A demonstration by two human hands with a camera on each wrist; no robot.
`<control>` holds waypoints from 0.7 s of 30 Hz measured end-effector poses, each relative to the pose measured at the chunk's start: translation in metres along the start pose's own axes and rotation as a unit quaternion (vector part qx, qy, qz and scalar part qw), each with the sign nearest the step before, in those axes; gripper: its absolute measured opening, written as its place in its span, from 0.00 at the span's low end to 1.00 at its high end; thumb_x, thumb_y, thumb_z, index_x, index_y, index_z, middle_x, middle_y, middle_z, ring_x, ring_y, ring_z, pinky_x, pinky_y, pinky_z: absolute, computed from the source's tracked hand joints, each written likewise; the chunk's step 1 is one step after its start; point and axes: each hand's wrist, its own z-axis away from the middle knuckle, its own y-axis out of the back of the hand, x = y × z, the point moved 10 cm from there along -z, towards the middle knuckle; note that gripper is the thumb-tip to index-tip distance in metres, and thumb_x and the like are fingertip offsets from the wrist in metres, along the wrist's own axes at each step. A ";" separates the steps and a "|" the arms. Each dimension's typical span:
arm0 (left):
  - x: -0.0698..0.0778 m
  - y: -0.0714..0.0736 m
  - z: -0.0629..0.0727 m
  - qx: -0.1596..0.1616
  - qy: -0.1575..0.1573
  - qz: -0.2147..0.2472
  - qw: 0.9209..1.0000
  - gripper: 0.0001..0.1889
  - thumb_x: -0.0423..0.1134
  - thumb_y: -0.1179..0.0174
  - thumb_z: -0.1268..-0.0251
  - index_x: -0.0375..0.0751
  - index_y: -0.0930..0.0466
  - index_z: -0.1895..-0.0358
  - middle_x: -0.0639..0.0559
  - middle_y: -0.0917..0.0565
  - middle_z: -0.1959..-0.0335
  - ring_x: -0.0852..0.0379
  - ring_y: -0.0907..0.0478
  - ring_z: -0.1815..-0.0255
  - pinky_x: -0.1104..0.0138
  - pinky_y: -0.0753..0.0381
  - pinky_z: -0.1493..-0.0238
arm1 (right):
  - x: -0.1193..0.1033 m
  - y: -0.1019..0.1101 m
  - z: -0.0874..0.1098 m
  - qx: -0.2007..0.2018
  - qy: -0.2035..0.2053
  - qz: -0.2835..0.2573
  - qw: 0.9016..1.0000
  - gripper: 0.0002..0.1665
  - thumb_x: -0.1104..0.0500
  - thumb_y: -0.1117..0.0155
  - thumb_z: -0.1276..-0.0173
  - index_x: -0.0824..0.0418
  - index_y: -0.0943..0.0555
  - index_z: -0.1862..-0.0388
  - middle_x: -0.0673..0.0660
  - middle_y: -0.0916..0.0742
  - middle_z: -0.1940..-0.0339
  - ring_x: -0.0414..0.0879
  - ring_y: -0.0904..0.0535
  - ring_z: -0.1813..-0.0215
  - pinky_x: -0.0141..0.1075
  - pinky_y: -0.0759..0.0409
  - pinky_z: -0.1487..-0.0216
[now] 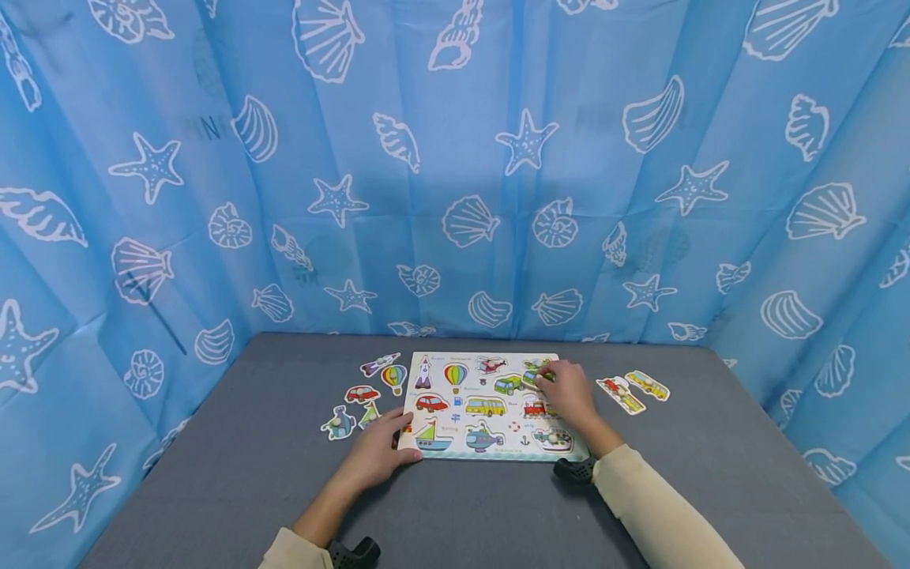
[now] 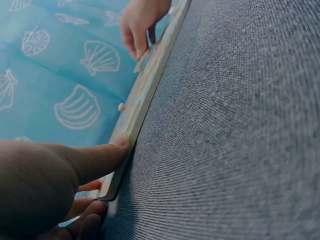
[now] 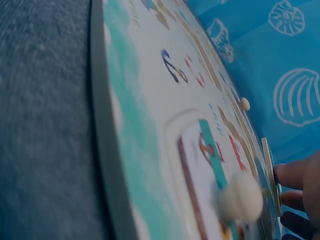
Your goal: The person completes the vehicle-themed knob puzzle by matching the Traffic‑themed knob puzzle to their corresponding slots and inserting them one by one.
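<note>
A wooden vehicle puzzle board (image 1: 455, 431) lies on the grey table. My left hand (image 1: 377, 452) grips its left edge, thumb (image 2: 102, 160) on the top face and the other fingers around the side. Above the board's upper right part, my right hand (image 1: 569, 393) pinches a thin green vehicle piece (image 1: 529, 379), seen tilted on edge in the right wrist view. Near it is the printed green truck (image 1: 508, 385). The knobbed ship piece (image 1: 553, 439) sits at the lower right, and a helicopter piece (image 1: 490, 364) at the top. The right hand covers part of the board's right side.
Left of the board lie loose rocket (image 1: 380, 364), balloon (image 1: 393, 378), car (image 1: 362, 393), sailboat (image 1: 370, 414) and submarine (image 1: 339, 423) pieces. A train piece (image 1: 622, 395) and a bus piece (image 1: 648, 385) lie on the right. A blue shell-patterned curtain (image 1: 441, 158) hangs behind the table.
</note>
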 end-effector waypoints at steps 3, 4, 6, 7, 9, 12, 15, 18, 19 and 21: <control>0.001 0.001 0.000 0.000 -0.001 0.000 1.000 0.35 0.43 0.28 0.44 0.33 0.28 0.34 0.38 0.30 0.34 0.38 0.34 0.34 0.45 0.35 0.38 | -0.007 -0.002 0.000 -0.002 0.007 0.001 1.000 0.08 0.59 0.33 0.35 0.63 0.14 0.61 0.60 0.15 0.58 0.60 0.24 0.53 0.53 0.28 0.52; 0.001 0.001 0.000 0.001 -0.001 0.000 1.000 0.35 0.43 0.28 0.45 0.33 0.28 0.34 0.37 0.30 0.34 0.38 0.34 0.34 0.44 0.35 0.38 | -0.009 -0.003 0.000 -0.002 0.009 0.002 1.000 0.07 0.59 0.33 0.35 0.62 0.14 0.62 0.60 0.15 0.58 0.59 0.24 0.53 0.53 0.28 0.52; 0.001 0.001 -0.001 0.001 -0.002 0.000 1.000 0.35 0.43 0.28 0.45 0.33 0.28 0.35 0.37 0.30 0.34 0.38 0.34 0.34 0.44 0.35 0.38 | -0.012 -0.004 0.000 -0.004 0.015 0.004 1.000 0.07 0.60 0.33 0.36 0.62 0.14 0.62 0.60 0.14 0.58 0.58 0.24 0.54 0.53 0.28 0.53; 0.002 0.001 -0.001 0.001 -0.002 0.000 1.000 0.35 0.43 0.28 0.45 0.33 0.28 0.35 0.37 0.30 0.34 0.38 0.34 0.34 0.44 0.35 0.38 | -0.014 -0.005 0.000 -0.005 0.016 0.006 1.000 0.07 0.60 0.33 0.36 0.62 0.14 0.63 0.59 0.14 0.59 0.58 0.24 0.55 0.52 0.28 0.53; 0.002 0.000 -0.001 0.000 -0.003 0.000 1.000 0.35 0.43 0.28 0.45 0.32 0.28 0.35 0.37 0.30 0.34 0.38 0.34 0.34 0.44 0.35 0.38 | -0.016 -0.007 -0.001 -0.005 0.018 0.009 1.000 0.06 0.60 0.32 0.36 0.62 0.14 0.64 0.59 0.14 0.59 0.58 0.23 0.55 0.52 0.28 0.52; 0.002 0.000 -0.001 0.000 -0.003 -0.001 1.000 0.35 0.43 0.28 0.44 0.32 0.28 0.34 0.37 0.30 0.34 0.37 0.34 0.34 0.44 0.35 0.38 | -0.021 -0.011 0.000 -0.007 0.027 0.013 1.000 0.05 0.61 0.32 0.37 0.62 0.14 0.65 0.59 0.14 0.60 0.58 0.23 0.54 0.54 0.29 0.51; 0.001 -0.001 -0.001 -0.001 -0.002 0.001 1.000 0.35 0.43 0.28 0.44 0.33 0.28 0.34 0.37 0.30 0.34 0.37 0.34 0.34 0.44 0.35 0.38 | -0.027 -0.015 0.000 -0.014 0.036 0.018 0.999 0.04 0.60 0.32 0.36 0.61 0.14 0.65 0.59 0.14 0.59 0.59 0.23 0.51 0.55 0.30 0.48; 0.001 -0.001 -0.001 -0.001 -0.001 0.002 1.000 0.35 0.43 0.28 0.44 0.33 0.28 0.34 0.37 0.30 0.34 0.37 0.34 0.34 0.44 0.36 0.38 | -0.031 -0.019 0.000 -0.024 0.043 0.027 0.998 0.04 0.60 0.32 0.36 0.60 0.14 0.65 0.58 0.14 0.59 0.59 0.23 0.50 0.56 0.30 0.47; 0.001 -0.001 -0.001 -0.001 -0.001 0.002 1.000 0.35 0.44 0.29 0.44 0.33 0.28 0.34 0.38 0.30 0.34 0.38 0.34 0.34 0.44 0.36 0.38 | -0.033 -0.020 0.000 -0.026 0.044 0.030 0.998 0.04 0.60 0.32 0.36 0.59 0.14 0.66 0.57 0.14 0.60 0.58 0.23 0.50 0.55 0.29 0.47; 0.001 -0.002 -0.001 -0.002 -0.001 0.003 1.000 0.35 0.44 0.29 0.44 0.34 0.28 0.34 0.38 0.30 0.34 0.38 0.34 0.34 0.44 0.36 0.38 | -0.035 -0.022 0.000 -0.028 0.047 0.031 0.998 0.03 0.60 0.31 0.37 0.59 0.14 0.66 0.57 0.15 0.61 0.58 0.23 0.51 0.54 0.29 0.48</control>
